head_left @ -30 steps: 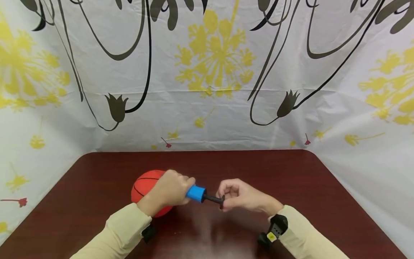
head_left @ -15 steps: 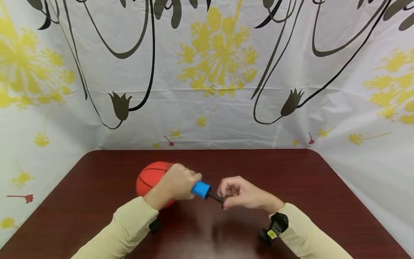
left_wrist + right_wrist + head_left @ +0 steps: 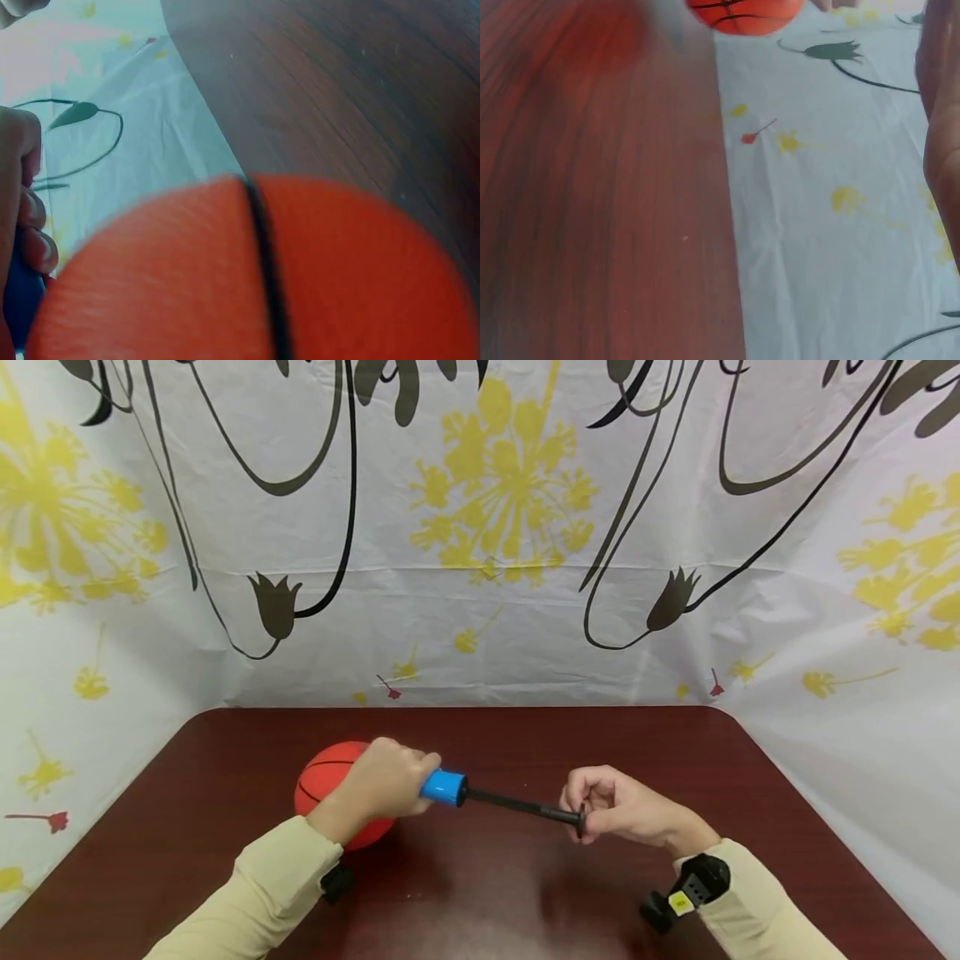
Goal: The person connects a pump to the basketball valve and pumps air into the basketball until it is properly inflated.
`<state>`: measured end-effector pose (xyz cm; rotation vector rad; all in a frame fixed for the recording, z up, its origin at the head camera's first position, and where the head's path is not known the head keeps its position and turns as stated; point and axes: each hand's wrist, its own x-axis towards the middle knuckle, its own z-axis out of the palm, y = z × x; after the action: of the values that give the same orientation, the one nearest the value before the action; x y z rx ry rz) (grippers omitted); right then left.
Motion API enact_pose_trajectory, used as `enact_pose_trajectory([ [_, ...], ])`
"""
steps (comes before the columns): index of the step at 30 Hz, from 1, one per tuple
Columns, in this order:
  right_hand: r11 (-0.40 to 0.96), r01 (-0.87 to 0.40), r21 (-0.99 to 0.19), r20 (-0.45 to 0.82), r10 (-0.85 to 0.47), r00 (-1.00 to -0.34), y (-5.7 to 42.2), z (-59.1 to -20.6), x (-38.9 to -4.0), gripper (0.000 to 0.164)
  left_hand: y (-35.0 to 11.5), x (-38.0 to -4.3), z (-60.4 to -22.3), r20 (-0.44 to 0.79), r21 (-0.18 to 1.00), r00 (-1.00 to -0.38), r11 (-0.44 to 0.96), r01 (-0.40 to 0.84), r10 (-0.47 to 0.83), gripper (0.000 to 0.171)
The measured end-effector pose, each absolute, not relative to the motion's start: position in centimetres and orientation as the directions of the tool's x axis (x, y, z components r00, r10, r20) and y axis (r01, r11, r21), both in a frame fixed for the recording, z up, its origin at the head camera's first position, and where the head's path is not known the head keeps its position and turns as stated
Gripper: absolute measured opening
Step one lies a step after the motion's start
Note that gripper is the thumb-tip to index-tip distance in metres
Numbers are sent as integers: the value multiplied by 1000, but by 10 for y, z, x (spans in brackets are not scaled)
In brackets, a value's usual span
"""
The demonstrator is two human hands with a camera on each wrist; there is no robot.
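In the head view my left hand (image 3: 386,781) grips the blue barrel of a hand pump (image 3: 444,787), fingers wrapped round it. A long stretch of the pump's black rod (image 3: 517,804) shows out of the barrel, slanting slightly down to the right. My right hand (image 3: 637,806) pinches the small black handle at the rod's end between thumb and fingers. An orange-red toy basketball (image 3: 318,777) with black lines is partly hidden behind my left hand and wrist. It fills the lower left wrist view, the ball (image 3: 172,277) close beside the curled fingers (image 3: 34,210).
Below the hands is a dark reddish-brown table (image 3: 480,902) with rounded far corners. A white sheet (image 3: 517,668) printed with yellow flowers and grey-green vines hangs behind it and along both sides. Black cameras (image 3: 693,889) are strapped to the wrists.
My right hand has moved right, drawing the rod well out of the barrel, after a slight inward motion earlier. The left hand and ball have shifted slightly left.
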<state>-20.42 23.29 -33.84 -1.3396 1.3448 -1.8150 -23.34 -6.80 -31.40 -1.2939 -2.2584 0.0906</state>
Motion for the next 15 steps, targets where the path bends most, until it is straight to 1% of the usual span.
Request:
enact_pose_trajectory([
  [3, -388, -194, -901, 434, -805, -406, 226, -339, -206, 14, -69, -233, -316, 414, -307, -407, 545, 780, 814, 29],
  [5, -366, -278, -888, 455, -787, -416, 211, -338, -207, 16, -67, -231, -317, 406, -293, -414, 545, 786, 815, 29],
  [7, -299, -372, -879, 449, -781, -433, 192, -336, -209, 15, -65, -229, -319, 397, -269, -423, 544, 795, 815, 29],
  [10, -187, -438, -879, 398, -793, -461, 172, -335, -211, 15, -62, -225, -320, 380, -259, -427, 537, 803, 821, 29],
  [12, -157, -414, -897, 366, -789, -494, 167, -337, -211, 15, -61, -224, -319, 374, -267, -422, 532, 803, 826, 28],
  [13, -165, -379, -910, 353, -786, -507, 168, -337, -211, 15, -61, -223, -319, 374, -276, -414, 526, 804, 830, 28],
  [15, -209, -312, -927, 349, -786, -510, 173, -338, -209, 14, -60, -223, -318, 375, -296, -394, 511, 807, 839, 29],
])
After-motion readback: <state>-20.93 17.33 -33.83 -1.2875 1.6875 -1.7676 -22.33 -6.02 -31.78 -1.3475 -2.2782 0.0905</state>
